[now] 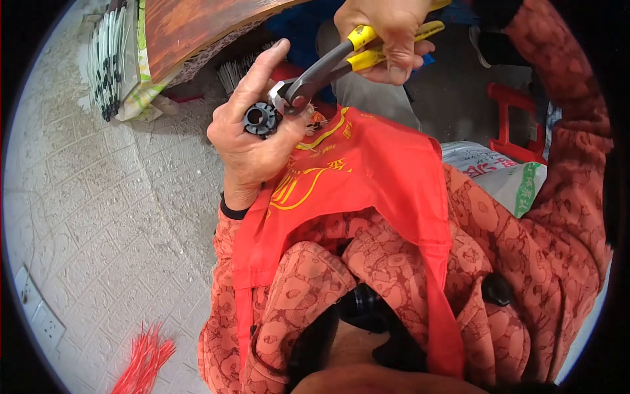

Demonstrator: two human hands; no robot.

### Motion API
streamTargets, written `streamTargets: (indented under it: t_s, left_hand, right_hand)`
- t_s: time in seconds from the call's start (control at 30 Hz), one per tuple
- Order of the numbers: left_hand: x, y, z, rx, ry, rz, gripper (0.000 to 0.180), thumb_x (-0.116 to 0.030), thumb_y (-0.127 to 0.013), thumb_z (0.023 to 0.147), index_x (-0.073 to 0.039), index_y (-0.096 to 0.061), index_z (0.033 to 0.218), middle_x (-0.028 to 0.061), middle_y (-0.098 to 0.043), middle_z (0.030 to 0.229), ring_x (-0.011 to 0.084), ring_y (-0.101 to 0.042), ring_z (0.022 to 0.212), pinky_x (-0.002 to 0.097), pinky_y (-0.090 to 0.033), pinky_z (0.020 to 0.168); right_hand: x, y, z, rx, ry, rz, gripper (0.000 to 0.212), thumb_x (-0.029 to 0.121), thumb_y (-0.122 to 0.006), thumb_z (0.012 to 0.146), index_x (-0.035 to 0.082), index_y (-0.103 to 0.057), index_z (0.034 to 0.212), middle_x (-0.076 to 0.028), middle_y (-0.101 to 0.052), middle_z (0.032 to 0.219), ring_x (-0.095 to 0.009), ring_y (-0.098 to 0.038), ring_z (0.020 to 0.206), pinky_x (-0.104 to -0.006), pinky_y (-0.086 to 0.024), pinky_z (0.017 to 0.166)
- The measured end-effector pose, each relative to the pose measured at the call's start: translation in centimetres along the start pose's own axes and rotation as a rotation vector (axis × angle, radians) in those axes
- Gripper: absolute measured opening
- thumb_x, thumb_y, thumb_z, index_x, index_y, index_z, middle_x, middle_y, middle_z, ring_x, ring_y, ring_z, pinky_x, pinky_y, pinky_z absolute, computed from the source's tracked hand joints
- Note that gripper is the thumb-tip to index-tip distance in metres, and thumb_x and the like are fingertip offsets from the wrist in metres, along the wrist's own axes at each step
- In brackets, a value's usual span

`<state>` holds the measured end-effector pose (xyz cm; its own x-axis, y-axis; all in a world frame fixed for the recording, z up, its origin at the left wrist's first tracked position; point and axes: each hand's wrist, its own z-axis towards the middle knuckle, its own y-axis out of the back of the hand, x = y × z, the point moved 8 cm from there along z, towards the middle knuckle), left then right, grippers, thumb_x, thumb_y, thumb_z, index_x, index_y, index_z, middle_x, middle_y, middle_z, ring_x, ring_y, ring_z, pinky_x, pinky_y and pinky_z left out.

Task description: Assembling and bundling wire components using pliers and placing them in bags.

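Note:
My left hand point(243, 148) holds a small black ribbed round plastic piece point(260, 119) with a hole in its middle, its index finger stretched upward. My right hand point(392, 33) is closed round the yellow grips of a pair of cutting pliers point(323, 73) with dark metal arms. The plier jaws point(278, 97) are right beside the black piece, between the left thumb and index finger; whether they bite on it I cannot tell. Some thin pale ends stick out near the left thumb. Below both hands hangs a red apron point(367, 171) with yellow print over my patterned red sleeves and jacket.
A wooden tabletop point(197, 26) lies at the upper left, with a bundle of thin white rods with dark ends point(108, 62) beside it. Red strands point(146, 358) lie at the lower left. At the right are a red plastic stool point(515, 125) and a white printed sack point(499, 172).

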<state>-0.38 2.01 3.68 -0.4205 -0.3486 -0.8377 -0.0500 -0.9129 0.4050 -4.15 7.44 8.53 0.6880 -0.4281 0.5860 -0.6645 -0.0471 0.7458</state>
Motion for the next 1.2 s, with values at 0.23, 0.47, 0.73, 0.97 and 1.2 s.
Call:
streamTargets:
  t_s: [0.23, 0.47, 0.73, 0.97, 1.2]
  left_hand:
    - [-1.2, 0.1, -0.8, 0.136, -0.103, -0.021, 0.060, 0.005, -0.072, 0.061, 0.004, -0.058, 0.119, 0.0084, -0.068, 0.094, 0.0066, -0.060, 0.070, 0.0197, -0.048, 0.067]
    - [-0.7, 0.2, -1.5, 0.204, -0.041, -0.224, 0.063, -0.010, -0.085, 0.055, 0.005, -0.062, 0.112, 0.0096, -0.068, 0.093, 0.0095, -0.062, 0.072, 0.0203, -0.048, 0.066]
    - [-0.5, 0.2, -1.2, 0.079, -0.092, -0.191, 0.056, -0.020, -0.087, 0.058, 0.003, -0.065, 0.104, 0.0079, -0.068, 0.091, 0.0098, -0.061, 0.075, 0.0218, -0.047, 0.068]
    - [2.1, 2.2, -2.2, -0.080, 0.136, -0.308, 0.056, -0.021, -0.086, 0.059, 0.003, -0.065, 0.105, 0.0072, -0.068, 0.092, 0.0105, -0.061, 0.079, 0.0225, -0.048, 0.071]
    - [1.6, 2.5, -1.4, -0.105, 0.086, -0.275, 0.055, -0.021, -0.084, 0.063, 0.004, -0.064, 0.107, 0.0068, -0.067, 0.091, 0.0094, -0.060, 0.081, 0.0229, -0.048, 0.073]
  right_hand:
    - [0.2, -1.3, -0.2, 0.044, 0.011, 0.209, 0.012, 0.005, -0.064, 0.077, -0.003, -0.058, 0.083, -0.012, -0.057, 0.065, -0.021, -0.054, 0.056, -0.0320, -0.043, 0.050]
    - [-2.1, -4.6, -1.1, 0.152, 0.114, 0.392, 0.014, 0.006, -0.064, 0.078, -0.004, -0.059, 0.087, -0.011, -0.057, 0.067, -0.019, -0.055, 0.057, -0.0312, -0.044, 0.051]
    - [-6.1, -5.9, -4.5, 0.205, 0.194, 0.553, 0.016, 0.007, -0.064, 0.080, -0.004, -0.060, 0.091, -0.010, -0.058, 0.068, -0.018, -0.055, 0.059, -0.0302, -0.044, 0.053]
    - [-4.2, -3.6, -7.1, -0.512, 0.257, -0.211, 0.060, 0.002, -0.064, 0.067, 0.003, -0.047, 0.125, -0.014, -0.055, 0.107, -0.028, -0.055, 0.086, -0.0352, -0.044, 0.075]
    - [-2.1, -2.1, -8.6, -0.965, 0.035, -0.627, 0.020, 0.008, -0.058, 0.080, -0.004, -0.057, 0.096, -0.007, -0.049, 0.068, -0.019, -0.050, 0.060, -0.0311, -0.042, 0.056]
